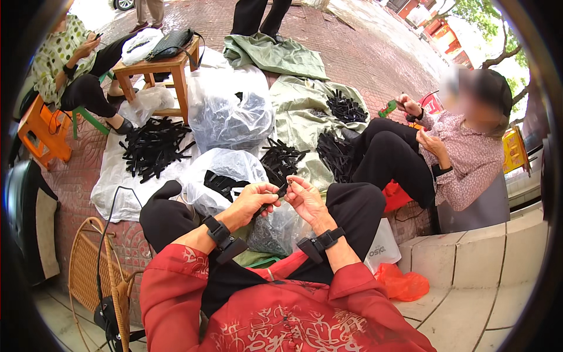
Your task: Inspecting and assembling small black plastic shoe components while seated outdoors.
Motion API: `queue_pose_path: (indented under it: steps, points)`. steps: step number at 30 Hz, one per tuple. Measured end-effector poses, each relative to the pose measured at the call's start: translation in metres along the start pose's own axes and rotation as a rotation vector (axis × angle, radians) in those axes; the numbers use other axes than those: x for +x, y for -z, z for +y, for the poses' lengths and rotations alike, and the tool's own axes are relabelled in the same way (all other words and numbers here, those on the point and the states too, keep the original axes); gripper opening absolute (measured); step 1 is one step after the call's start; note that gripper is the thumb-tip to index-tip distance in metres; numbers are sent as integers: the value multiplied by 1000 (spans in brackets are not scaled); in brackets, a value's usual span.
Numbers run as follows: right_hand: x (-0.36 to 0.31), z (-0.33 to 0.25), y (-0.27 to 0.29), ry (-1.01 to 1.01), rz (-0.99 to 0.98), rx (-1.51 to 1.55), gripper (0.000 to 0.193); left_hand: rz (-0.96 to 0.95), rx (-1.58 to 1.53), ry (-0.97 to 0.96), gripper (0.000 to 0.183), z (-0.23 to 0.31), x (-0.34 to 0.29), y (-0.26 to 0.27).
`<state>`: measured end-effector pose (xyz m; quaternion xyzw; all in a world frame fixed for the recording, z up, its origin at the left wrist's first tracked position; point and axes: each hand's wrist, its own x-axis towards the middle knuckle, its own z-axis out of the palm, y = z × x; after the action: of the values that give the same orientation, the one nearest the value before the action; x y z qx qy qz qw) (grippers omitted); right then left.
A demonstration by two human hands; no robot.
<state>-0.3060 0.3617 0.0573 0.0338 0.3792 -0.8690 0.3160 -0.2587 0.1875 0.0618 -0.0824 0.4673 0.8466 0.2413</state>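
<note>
Black strip (275, 195), thin, matte, plastic-looking, sits between both hands over the lap. Left hand (253, 201) fingers pinch one end; right hand (304, 198) fingers pinch a tiny piece at the other, too small to tell what. Below, crinkly clear bag (275, 232) of dark parts. Risk: piece likely slips from the light pinch, drops among loose black strips (153, 146) on the white sheet.

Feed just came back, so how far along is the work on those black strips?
Done, seemingly: black strips piled on the white sheet and green cloth. In hand: the left hand and right hand pinch one small black piece over the lap. Left: the clear bags look well filled with dark pieces, so plenty probably remains.
</note>
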Motion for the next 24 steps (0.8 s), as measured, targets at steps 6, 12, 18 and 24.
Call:
queue_pose_path:
  steps: [6,12,18,24]
  points:
    - [-1,-2,-1,20,-12,-42,21,-11,-3,8,13,1,-1,3]
    - [-4,-1,0,-47,-4,-83,22,-27,17,21,12,4,-4,3]
    - [-28,8,1,-52,-79,-79,21,-207,55,46,12,4,-13,2]
    - [-55,17,-15,11,-127,-104,21,-329,128,51,12,13,-33,0]
